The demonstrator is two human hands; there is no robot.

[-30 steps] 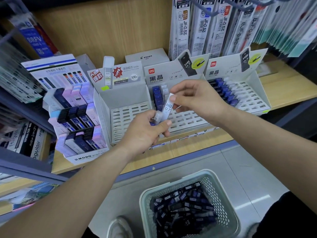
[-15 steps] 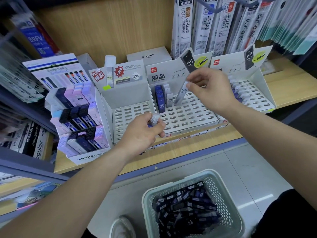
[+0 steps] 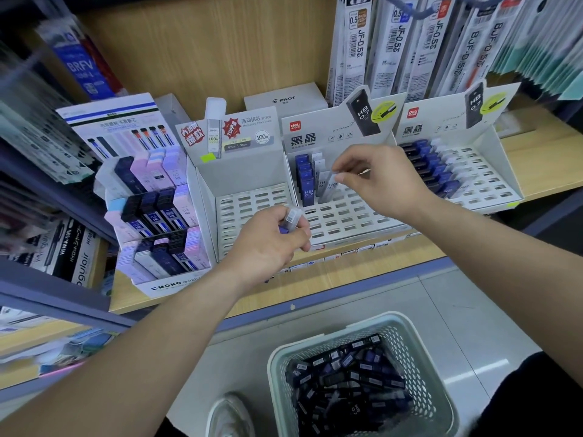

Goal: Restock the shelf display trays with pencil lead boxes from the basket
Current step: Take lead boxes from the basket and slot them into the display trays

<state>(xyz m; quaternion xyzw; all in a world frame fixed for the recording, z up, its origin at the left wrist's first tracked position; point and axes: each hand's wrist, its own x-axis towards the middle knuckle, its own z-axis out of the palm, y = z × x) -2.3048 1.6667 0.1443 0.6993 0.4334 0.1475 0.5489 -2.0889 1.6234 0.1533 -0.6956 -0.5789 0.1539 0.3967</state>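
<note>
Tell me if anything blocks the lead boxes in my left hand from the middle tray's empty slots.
Nothing visible does. The lead boxes in the left hand sit beside the middle tray, whose near slots are bare; the right hand pinches a grey box farther back.

Bright even indoor light, soft shadows, blurred warped edges, floor glare

I see right hand (image 3: 381, 181) pinching the top of a clear lead box (image 3: 331, 188) standing in the middle tray (image 3: 347, 217), beside the blue row (image 3: 305, 181). Left hand (image 3: 268, 244) grips spare boxes (image 3: 291, 217). Basket (image 3: 419, 370) below holds dark boxes.
</note>
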